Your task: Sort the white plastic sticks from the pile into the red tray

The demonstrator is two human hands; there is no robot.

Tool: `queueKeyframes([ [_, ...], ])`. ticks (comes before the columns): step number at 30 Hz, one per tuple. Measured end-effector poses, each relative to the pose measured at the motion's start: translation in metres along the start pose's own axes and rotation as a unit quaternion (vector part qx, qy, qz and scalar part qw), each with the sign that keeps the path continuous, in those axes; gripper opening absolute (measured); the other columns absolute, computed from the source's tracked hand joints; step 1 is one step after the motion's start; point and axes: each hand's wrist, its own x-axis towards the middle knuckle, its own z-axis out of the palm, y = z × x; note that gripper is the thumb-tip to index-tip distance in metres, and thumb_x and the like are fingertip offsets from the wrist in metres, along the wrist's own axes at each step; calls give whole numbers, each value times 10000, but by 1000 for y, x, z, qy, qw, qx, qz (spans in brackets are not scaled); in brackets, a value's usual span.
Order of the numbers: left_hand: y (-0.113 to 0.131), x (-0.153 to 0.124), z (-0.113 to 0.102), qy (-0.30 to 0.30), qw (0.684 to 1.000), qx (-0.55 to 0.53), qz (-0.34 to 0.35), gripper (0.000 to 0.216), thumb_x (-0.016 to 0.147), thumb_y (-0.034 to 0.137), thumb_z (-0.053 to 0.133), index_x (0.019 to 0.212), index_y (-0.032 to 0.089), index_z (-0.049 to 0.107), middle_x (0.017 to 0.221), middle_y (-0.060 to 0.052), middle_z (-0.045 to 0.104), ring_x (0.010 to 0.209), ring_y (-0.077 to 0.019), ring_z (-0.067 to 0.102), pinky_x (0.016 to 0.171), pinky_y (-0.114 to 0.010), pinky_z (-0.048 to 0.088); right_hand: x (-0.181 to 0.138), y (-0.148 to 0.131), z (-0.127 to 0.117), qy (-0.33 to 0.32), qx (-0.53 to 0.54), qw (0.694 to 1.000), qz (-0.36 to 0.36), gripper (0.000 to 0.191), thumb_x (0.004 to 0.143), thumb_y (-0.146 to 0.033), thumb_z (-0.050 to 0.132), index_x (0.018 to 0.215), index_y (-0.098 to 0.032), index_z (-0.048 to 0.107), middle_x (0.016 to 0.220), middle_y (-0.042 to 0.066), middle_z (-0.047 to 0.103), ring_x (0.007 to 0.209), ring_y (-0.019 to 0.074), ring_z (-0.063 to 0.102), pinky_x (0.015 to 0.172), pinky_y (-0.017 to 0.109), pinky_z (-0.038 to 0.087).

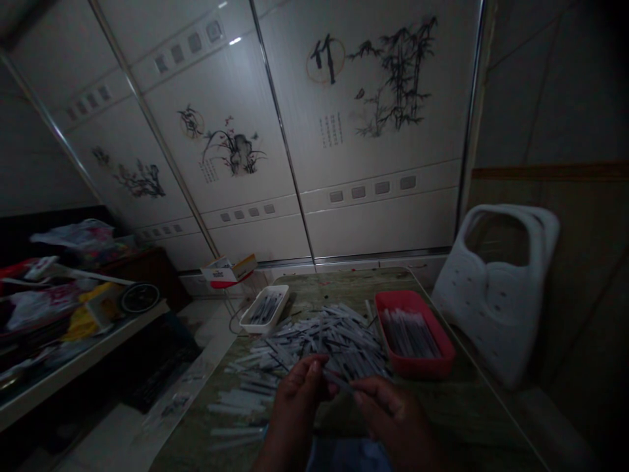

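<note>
Left hand (295, 403), right hand (396, 416) — slim pale stick (340, 381)

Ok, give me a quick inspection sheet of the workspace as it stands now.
Surface: greenish table, dimly lit.
Job's things: pile of thin sticks; more in the red tray and the white tray.
Clutter: stray sticks along the table's left edge.
Grips: left hand and right hand pinch one stick between them.
Cables: thin wire-like loop beside the white tray, unclear.
Surroundings: white plastic chair at right; painted wardrobe doors behind; crowded shelf at left.
</note>
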Motion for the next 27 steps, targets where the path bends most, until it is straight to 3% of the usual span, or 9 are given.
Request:
queueKeyframes([
  [18, 7, -10, 17, 30, 999, 13, 27, 461, 837, 529, 733, 1101, 151, 732, 807, -70, 725, 717, -180, 655, 726, -306, 505, -1, 3, -4, -2, -22, 1000, -14, 383, 912, -503, 606, 1038, -188, 785, 598, -9, 615, 546, 162, 563, 516, 255, 436],
  [21, 9, -6, 21, 37, 999, 2, 10, 572, 845, 515, 734, 1286, 158, 666, 869, -85, 739, 746, -184, 668, 767, -322, 509, 0, 5, 1, 2, -39, 999, -31, 392, 936, -501, 582, 1099, -199, 771, 744, 36, 723, 629, 191, 645, 570, 276, 503],
  [23, 6, -3, 27, 37, 999, -33, -3, 706, 824, 508, 759, 1415, 174, 564, 921, -98, 745, 771, -191, 678, 787, -335, 514, 1, 6, 4, 20, -42, 997, -64, 399, 947, -506, 567, 1141, -215, 758, 938, 78, 779, 791, 229, 718, 689, 311, 566],
  [25, 0, 0, 35, 28, 998, -59, -19, 759, 777, 496, 804, 1414, 173, 548, 932, -100, 743, 800, -207, 686, 784, -335, 517, 3, 6, 4, 47, -57, 992, -102, 386, 950, -501, 564, 1155, -234, 754, 1091, 97, 781, 989, 258, 733, 860, 350, 578],
  [27, -7, 3, 45, 8, 998, -55, -35, 666, 726, 475, 841, 1277, 163, 634, 904, -86, 735, 803, -213, 684, 753, -316, 512, 5, 6, 1, 63, -82, 987, -121, 374, 949, -493, 566, 1172, -255, 748, 1161, 96, 772, 1069, 261, 724, 938, 362, 564],
])
